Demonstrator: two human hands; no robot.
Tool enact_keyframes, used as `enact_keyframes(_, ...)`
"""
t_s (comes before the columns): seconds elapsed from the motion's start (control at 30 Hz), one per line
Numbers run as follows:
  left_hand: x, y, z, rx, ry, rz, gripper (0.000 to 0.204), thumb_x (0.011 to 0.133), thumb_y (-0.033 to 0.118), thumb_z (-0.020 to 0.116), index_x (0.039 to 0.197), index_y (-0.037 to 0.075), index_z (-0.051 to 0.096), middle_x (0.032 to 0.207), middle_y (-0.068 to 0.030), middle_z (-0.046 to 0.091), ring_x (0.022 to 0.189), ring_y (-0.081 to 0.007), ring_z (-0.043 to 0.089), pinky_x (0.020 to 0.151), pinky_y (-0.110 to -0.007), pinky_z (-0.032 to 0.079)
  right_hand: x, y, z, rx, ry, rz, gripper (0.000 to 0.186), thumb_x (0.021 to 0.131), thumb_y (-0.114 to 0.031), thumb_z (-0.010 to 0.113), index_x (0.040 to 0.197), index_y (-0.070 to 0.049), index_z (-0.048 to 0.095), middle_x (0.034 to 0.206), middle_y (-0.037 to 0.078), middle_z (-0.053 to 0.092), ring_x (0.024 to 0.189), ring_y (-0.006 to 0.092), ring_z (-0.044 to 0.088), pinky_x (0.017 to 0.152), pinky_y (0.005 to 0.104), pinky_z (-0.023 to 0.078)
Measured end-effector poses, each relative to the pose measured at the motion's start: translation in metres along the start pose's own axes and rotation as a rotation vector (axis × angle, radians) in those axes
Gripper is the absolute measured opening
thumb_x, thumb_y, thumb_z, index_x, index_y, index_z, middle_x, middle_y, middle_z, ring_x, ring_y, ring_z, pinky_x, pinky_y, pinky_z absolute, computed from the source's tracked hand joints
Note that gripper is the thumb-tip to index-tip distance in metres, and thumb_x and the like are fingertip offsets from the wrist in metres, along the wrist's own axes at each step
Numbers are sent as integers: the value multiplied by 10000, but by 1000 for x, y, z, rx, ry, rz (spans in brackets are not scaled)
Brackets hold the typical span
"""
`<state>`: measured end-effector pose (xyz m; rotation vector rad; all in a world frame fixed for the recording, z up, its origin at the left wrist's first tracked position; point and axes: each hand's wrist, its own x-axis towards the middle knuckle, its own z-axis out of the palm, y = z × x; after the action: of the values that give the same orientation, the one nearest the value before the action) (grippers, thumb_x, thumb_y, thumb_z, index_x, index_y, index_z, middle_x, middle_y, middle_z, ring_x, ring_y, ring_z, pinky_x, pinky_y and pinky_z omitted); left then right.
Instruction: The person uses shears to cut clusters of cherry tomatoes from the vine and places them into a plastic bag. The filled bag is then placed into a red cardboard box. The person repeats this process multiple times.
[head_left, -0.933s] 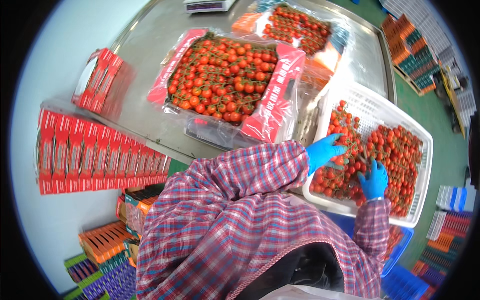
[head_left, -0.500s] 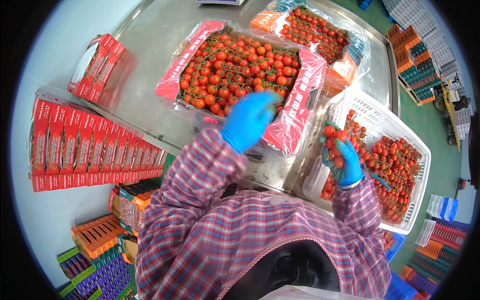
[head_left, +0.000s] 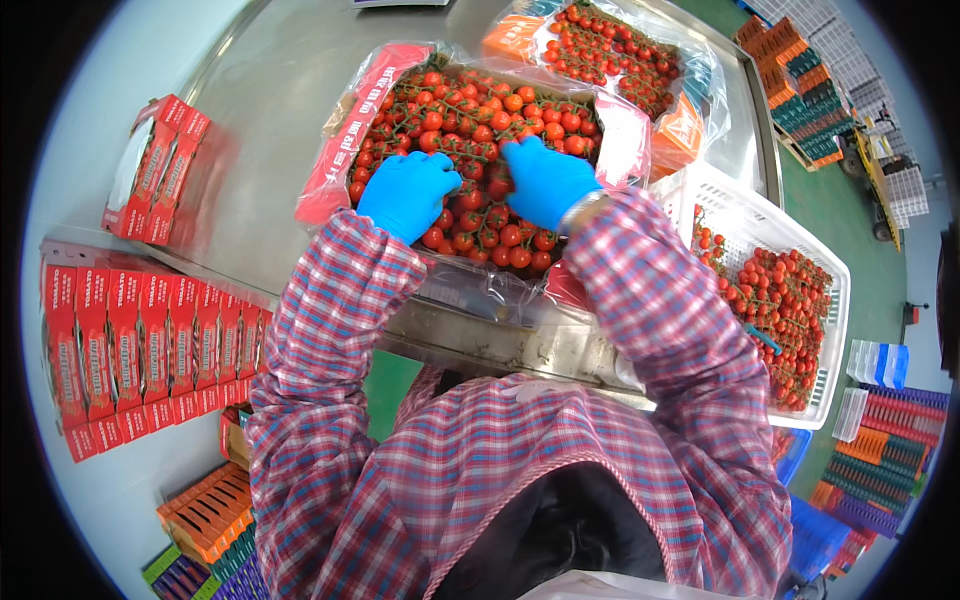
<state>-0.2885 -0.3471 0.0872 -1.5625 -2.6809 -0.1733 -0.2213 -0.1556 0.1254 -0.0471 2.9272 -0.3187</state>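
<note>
Both my hands, in blue gloves, are in a red cardboard box lined with clear plastic and heaped with vine tomatoes. My left hand is at the left half, fingers curled down onto the tomatoes; what they grip is hidden. My right hand reaches in from the right, fingers closed on a tomato bunch, its fingertips partly hidden. To the right, a white perforated crate holds more vine tomatoes, with a blue-handled tool lying on them.
A steel table carries a second tomato box at the back and folded red boxes at the left. A row of red boxes stands lower left. Stacked crates and a pallet truck are on the right.
My right hand has moved left from the white crate into the red box with tomatoes. My left hand left the crate too and now rests at the box's left half.
</note>
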Motion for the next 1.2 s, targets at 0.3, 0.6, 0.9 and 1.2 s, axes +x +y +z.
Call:
enact_keyframes(0.3, 5, -15, -4, -163, 30, -1, 157, 747, 69, 564, 879, 103, 643, 918, -99, 588, 824, -301, 589, 734, -415, 492, -9, 13, 26, 125, 58, -70, 502, 815, -255, 600, 1265, -86, 453, 1048, 169, 534, 928, 344, 566, 762, 422, 489)
enact_keyframes(0.6, 32, 59, 30, -138, 114, 42, 480, 873, 292, 514, 1288, 59, 451, 1391, -104, 381, 1311, -254, 312, 1082, -435, 222, -2, 62, 25, 0, 143, -103, 216, 805, -162, 570, 1016, -124, 594, 899, 106, 600, 856, 300, 610, 702, 402, 499)
enact_keyframes(0.9, 45, 65, 38, 136, 176, -85, 417, 854, 188, 487, 1235, 18, 482, 1327, -140, 438, 1259, -289, 367, 1031, -431, 284, 6, 61, 19, -248, 107, -125, 132, 771, -160, 561, 797, -99, 675, 772, 155, 651, 725, 306, 654, 609, 414, 527)
enact_keyframes(1.2, 61, 81, 50, -221, -30, -48, 709, 879, 342, 517, 1432, 77, 160, 1462, -137, 242, 1351, -275, 238, 1103, -487, 104, -42, 48, 23, -90, 382, 74, 151, 726, -155, 599, 840, -84, 669, 836, 81, 638, 807, 252, 618, 670, 383, 482)
